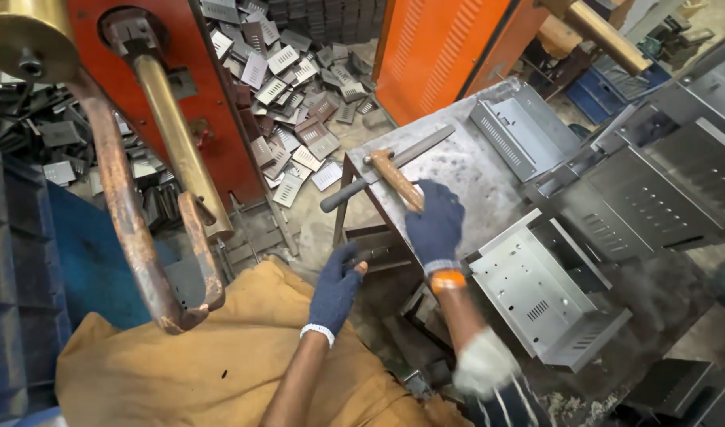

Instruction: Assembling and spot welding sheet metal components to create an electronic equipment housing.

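Hammer, wooden-handled, on grey metal table beside long file; right hand, blue-gloved, closed around handle, not yet lifted. Left hand, gloved, loosely curled at table frame edge, pinching small dark part, identity unclear. Perforated metal housings alongside, untouched.

A grey steel bench stands beside the orange machines, its top scuffed and dusty. On it lie a wooden-handled hammer and a long flat file, crossing near the left edge. A perforated metal panel lies at the far right corner. A folded sheet-metal box hangs over the near edge. The floor beyond the bench is strewn with small vented metal plates
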